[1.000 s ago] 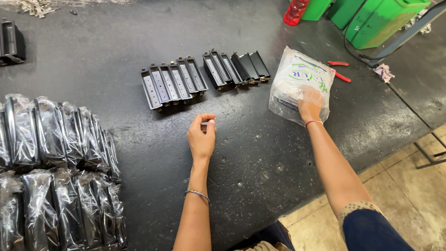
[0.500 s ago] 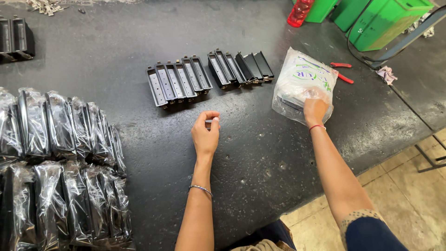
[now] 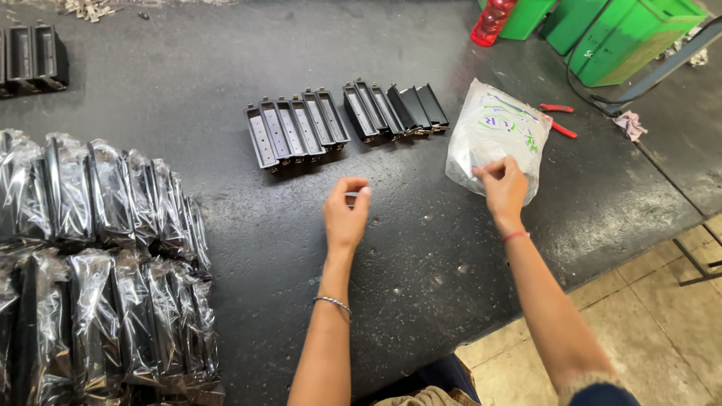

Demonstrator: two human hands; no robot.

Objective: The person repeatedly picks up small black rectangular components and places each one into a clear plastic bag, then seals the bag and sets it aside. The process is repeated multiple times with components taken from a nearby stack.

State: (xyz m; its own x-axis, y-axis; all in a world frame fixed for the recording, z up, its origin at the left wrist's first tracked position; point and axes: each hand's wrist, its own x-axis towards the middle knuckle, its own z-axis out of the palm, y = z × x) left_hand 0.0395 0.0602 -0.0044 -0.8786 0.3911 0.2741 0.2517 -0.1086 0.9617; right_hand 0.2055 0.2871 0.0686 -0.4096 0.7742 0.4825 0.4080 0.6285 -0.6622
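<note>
We see a dark, scuffed worktable (image 3: 226, 60). Just beyond our left hand (image 3: 344, 216) lie two rows of black plastic trays (image 3: 295, 128), side by side. Under our right hand (image 3: 502, 188) rests a clear printed bag (image 3: 492, 131). Beyond it lie red pliers (image 3: 558, 120). Far left of our left hand, wrapped black parts (image 3: 105, 256) are stacked.

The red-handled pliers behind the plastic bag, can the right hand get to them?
Probably yes. The right hand pinches the white plastic bag; the red-handled pliers lie just beyond on the bare black table, only the bag partly between.
</note>
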